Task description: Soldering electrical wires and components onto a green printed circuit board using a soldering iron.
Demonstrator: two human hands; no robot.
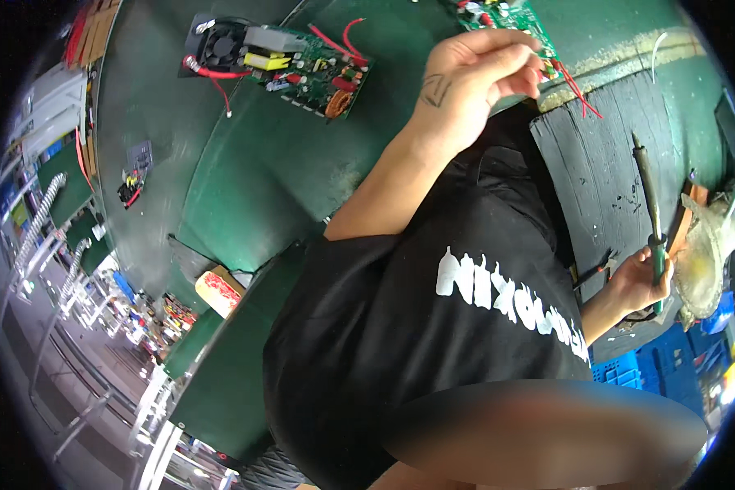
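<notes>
My left hand (474, 77) is at the top, its fingers curled and thumb pressed toward the fingertips. What they hold, if anything, cannot be made out. Right beside those fingertips lies a green circuit board (532, 24) with red wires (578, 90), partly covered by the hand. At the right, my right hand (641, 282) is closed around the handle of a soldering iron (649, 188). The iron's tip points away from me, above a dark, scorched wooden board (600, 155).
To the left on the green worktop (278, 163) sits another circuit board (314, 77) with a black fan (220, 41) and red cables. Farther left is a small component (131, 188). A box (220, 291) stands near the edge. Blue crates (665, 359) and a crumpled, stained bag (702, 261) are at the right.
</notes>
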